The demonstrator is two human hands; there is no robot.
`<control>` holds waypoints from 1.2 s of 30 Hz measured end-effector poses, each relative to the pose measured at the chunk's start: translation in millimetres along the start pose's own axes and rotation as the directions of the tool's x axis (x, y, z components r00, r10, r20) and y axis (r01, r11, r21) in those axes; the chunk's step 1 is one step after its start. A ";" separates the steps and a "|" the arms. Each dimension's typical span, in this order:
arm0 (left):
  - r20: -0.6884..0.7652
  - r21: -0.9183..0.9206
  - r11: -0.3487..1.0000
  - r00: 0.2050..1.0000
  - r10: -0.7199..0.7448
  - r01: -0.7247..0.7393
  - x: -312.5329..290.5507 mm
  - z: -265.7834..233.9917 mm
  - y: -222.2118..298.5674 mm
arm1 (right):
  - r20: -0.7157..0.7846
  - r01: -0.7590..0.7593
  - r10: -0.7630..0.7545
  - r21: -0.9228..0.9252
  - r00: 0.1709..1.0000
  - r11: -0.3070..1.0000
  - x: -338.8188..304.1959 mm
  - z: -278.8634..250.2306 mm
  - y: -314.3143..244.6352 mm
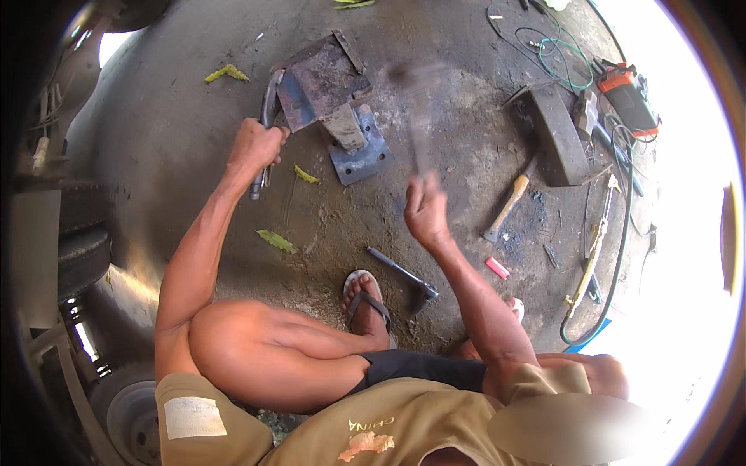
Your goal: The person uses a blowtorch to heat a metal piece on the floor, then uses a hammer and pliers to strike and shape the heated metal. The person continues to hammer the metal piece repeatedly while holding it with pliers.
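My left hand [256, 145] is closed around a long dark metal tool [270, 101], whose upper end rests against the left side of a rusty steel bracket [326, 78] on the ground. Its exact kind is hard to make out. The bracket has a bluish plate with holes [365, 155] and a small metal block [344, 126] beside it. A loose flat bar [349, 51] lies at its far edge. To the right, my right hand [427, 208] grips a hammer [420, 116], its handle and head smeared by motion, raised beside the bracket.
A socket wrench [404, 273] lies by my sandalled foot. Rightward are a wooden-handled hammer [509, 208], a pink lighter [497, 268], a steel channel [556, 132], a sledgehammer [586, 116], a cutting torch [592, 245], an orange machine [629, 97] and cables. Tyres [84, 252] stand at left.
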State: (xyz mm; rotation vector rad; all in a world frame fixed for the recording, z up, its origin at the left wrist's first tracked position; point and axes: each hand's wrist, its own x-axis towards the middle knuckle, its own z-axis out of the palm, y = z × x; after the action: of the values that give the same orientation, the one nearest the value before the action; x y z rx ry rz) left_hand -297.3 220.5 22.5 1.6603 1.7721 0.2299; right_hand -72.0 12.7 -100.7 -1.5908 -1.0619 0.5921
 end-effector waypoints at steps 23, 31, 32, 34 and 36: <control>0.015 -0.033 0.999 1.000 0.024 -0.023 -0.2 -12.1 -12.5 | -0.176 0.183 -0.177 0.021 0.968 0.983 36.3 -5.6 -41.5; 0.001 -0.069 0.997 1.000 0.023 -0.023 19.0 -24.9 -40.3 | 0.138 -0.455 0.506 -0.284 0.852 0.844 20.3 -4.6 0.6; 0.004 -0.037 0.999 0.999 0.034 -0.034 26.3 -29.3 -47.7 | 0.134 -0.509 0.542 -0.217 0.830 0.833 26.8 -12.4 -9.3; 0.014 -0.047 0.998 0.999 0.034 -0.033 21.3 -31.5 -49.3 | 0.136 -0.525 0.524 -0.033 0.841 0.851 40.3 -35.2 -42.4; 0.034 -0.007 1.000 0.999 0.028 -0.028 19.4 -38.2 -40.2 | 0.069 -0.363 0.357 0.184 0.932 0.913 60.7 -65.5 -99.9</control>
State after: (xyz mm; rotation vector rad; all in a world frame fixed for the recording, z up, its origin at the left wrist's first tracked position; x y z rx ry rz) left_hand -351.0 244.1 21.6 1.6758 1.7221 0.2180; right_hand -22.6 34.5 22.0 -1.6168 -0.7099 0.9453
